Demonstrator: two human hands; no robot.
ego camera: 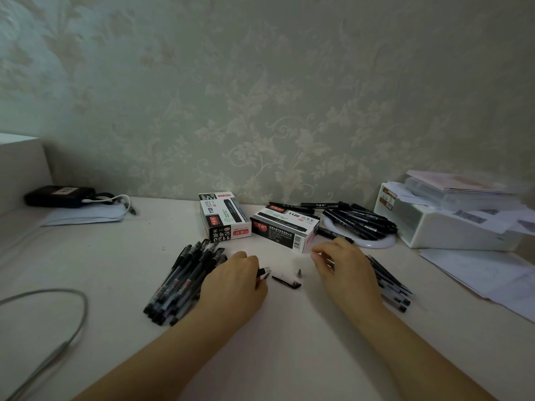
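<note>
We see a home desk: pale floral embossed wallpaper behind a white tabletop, with heaps of black gel pens and loose white papers.

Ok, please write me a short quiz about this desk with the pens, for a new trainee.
1. True or false: the left hand grips a pen.
2. How many pen boxes are on the desk?
3. What lies between the left hand and the right hand? A) a pen cap B) scissors C) an eraser

Key: 1 true; 2 two; 3 A.
</note>
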